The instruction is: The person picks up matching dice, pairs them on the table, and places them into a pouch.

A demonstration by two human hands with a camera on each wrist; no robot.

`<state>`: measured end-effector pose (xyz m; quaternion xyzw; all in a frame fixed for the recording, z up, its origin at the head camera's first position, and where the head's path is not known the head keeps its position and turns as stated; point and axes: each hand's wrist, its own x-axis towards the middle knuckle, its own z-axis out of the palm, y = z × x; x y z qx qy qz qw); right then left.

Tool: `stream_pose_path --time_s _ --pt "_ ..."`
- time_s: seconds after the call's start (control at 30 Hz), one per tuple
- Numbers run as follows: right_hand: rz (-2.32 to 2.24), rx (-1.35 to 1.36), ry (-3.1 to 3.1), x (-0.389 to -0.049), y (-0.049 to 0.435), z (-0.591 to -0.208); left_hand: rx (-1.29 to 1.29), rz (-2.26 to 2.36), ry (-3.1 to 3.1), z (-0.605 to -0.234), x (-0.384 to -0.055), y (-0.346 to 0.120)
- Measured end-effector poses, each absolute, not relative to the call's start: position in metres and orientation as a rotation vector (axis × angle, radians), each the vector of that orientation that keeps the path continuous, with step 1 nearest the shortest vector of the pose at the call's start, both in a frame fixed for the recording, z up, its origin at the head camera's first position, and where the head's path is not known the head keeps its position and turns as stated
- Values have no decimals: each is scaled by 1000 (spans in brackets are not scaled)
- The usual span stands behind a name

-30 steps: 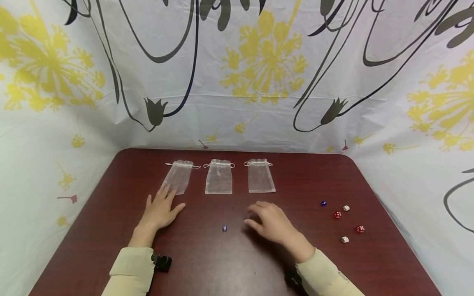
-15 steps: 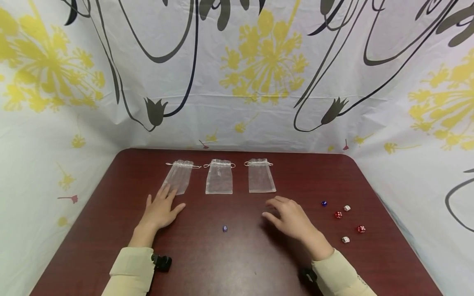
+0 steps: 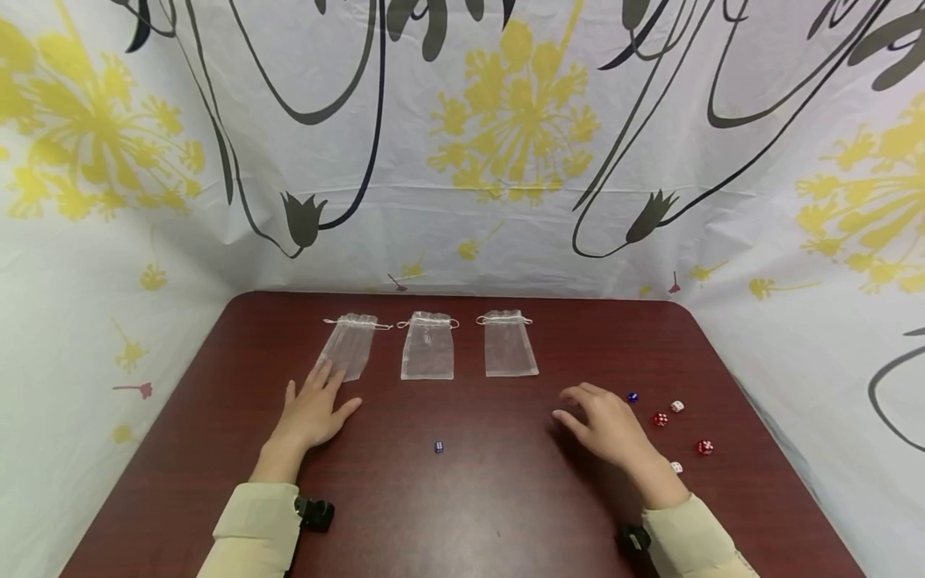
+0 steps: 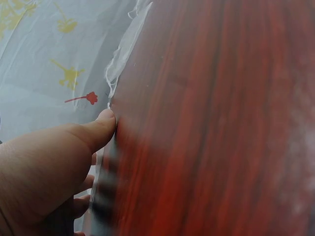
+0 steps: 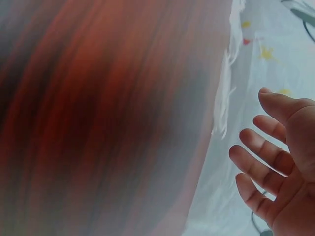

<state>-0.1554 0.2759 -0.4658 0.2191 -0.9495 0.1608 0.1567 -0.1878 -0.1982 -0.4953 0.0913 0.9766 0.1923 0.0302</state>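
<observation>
In the head view my left hand lies spread on the table, fingertips at the lower end of the leftmost sheer drawstring bag. Two more such bags, a middle one and a right one, lie flat beside it in a row. My right hand hovers over the table with relaxed fingers and an empty palm, as the right wrist view shows. Just right of it are a blue die, a red die and a white die. A white die is partly hidden behind my right wrist.
Another red die lies farther right. A lone blue die sits mid-table between my hands. The dark red table ends at the back against a patterned white curtain, which also hangs at both sides.
My right hand has moved rightward across the table, from near the lone blue die to beside the group of dice. The left hand, bags and dice have stayed put.
</observation>
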Motion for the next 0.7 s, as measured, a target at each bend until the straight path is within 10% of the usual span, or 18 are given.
stream_pose_path --time_s 0.7 --pt "425 409 -2627 -160 350 -452 273 584 3012 -495 -188 -198"
